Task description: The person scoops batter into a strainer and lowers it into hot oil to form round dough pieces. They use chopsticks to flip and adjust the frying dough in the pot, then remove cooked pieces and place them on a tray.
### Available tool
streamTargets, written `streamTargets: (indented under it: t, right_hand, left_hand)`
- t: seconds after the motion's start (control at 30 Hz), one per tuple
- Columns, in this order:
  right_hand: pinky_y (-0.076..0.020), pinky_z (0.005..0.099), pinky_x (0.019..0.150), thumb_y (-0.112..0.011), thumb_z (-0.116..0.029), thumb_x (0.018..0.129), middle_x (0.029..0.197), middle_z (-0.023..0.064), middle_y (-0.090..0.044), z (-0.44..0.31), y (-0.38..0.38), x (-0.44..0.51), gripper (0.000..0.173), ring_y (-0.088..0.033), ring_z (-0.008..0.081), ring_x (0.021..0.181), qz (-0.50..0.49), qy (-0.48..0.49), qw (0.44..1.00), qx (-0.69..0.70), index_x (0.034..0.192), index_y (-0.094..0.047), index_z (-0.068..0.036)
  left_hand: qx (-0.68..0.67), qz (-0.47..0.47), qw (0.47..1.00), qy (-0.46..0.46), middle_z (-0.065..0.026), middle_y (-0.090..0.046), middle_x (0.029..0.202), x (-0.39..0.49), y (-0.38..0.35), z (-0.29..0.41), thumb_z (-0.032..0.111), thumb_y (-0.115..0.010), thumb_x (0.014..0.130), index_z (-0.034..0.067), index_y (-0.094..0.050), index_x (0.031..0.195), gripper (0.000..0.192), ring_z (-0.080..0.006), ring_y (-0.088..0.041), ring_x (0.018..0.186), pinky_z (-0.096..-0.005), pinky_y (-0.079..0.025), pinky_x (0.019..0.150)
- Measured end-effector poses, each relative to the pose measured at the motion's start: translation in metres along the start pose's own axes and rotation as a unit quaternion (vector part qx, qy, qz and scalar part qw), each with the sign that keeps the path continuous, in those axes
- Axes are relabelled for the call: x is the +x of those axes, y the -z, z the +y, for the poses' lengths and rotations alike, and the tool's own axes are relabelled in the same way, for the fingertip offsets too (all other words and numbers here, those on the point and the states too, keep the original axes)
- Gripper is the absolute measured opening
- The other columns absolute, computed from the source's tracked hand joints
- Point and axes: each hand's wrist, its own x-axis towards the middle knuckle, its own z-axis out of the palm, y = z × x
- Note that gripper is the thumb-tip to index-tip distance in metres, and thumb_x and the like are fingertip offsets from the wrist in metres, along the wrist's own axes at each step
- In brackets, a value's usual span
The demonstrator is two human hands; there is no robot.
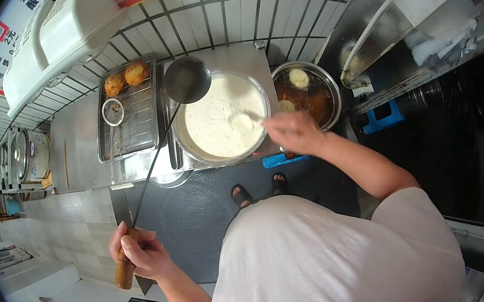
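My left hand [143,255] grips the wooden handle [123,273] of a long ladle. Its dark, round, shallow metal bowl [187,80] hangs over the left rear rim of a large metal basin [266,102]. Thick white batter [209,130] fills much of that basin. With my right hand [296,131] I hold a spoon [240,121], its head coated in batter and resting in it near the basin's right side. Just right of the basin stands a metal pot [336,97] of dark oil. A pale round piece [299,79] floats there; my hand partly covers another.
Left of the basin, a tray with a wire rack [139,118] bears two browned fried pieces [136,73] and a small round-headed utensil [113,112]. A white plastic basket [66,36] overhangs the counter [76,145]. A blue stool [382,116] stands to the right.
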Motion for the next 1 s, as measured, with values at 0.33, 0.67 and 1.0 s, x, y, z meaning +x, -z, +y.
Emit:
streamTargets:
  t: [0.33,0.67,1.0]
  right_hand:
    - [-0.0515,0.0379,0.059,-0.059,-0.013,0.075,0.075,0.0059,-0.062,0.011,-0.095,0.043,0.017,-0.064,0.0237,0.07,-0.046,0.167,0.977,-0.128,0.091,-0.063,-0.013]
    - [-0.0493,0.0419,0.059,-0.058,-0.008,0.081,0.076,0.0123,-0.065,-0.015,-0.027,-0.01,0.017,-0.063,0.031,0.068,-0.057,0.051,0.995,-0.07,0.095,-0.065,-0.004]
    - [-0.0517,0.0386,0.06,-0.053,-0.017,0.088,0.084,0.0124,-0.068,0.012,-0.056,0.046,0.02,-0.065,0.0284,0.072,0.058,0.075,0.994,-0.048,0.102,-0.066,-0.01]
  left_hand:
    - [0.039,0.007,0.999,0.017,-0.0025,-0.048,0.053,0.003,-0.002,0.003,0.028,-0.047,0.096,0.0,-0.057,0.104,0.03,-0.0056,-0.036,0.041,-0.0176,-0.026,0.038]
    - [0.021,-0.021,0.999,0.012,-0.005,-0.053,0.053,0.002,0.015,-0.002,0.026,-0.053,0.094,0.0,-0.057,0.104,0.028,-0.0073,-0.042,0.04,-0.0184,-0.031,0.037]
    - [0.003,-0.018,1.0,-0.004,-0.0065,-0.054,0.053,0.007,0.006,-0.001,0.024,-0.054,0.094,-0.001,-0.057,0.102,0.027,-0.0074,-0.041,0.036,-0.0188,-0.03,0.033]
